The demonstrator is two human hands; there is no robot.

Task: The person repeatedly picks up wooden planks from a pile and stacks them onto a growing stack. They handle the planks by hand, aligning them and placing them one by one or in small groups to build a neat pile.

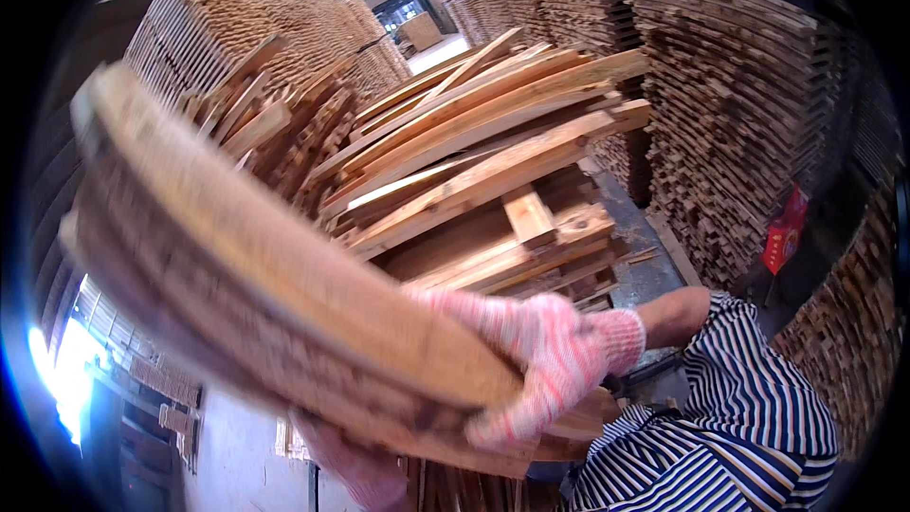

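A few wooden boards, held together as one stack, slant from the upper left down to the lower middle. Their far end is smeared by motion. My right hand, in a pink and white knit glove, grips the near end, thumb and fingers spread round the edges. Underneath, my left hand in a matching glove supports the boards from below; its fingers are mostly hidden behind the wood. Just beyond the right hand lies a loose pile of long planks, with a short wood block on it.
Tall stacks of sawn lumber rise at the right and at the far left. A leaning heap of board ends adjoins the plank pile. A dark metal surface edges the pile, and a red packet hangs by the right stack.
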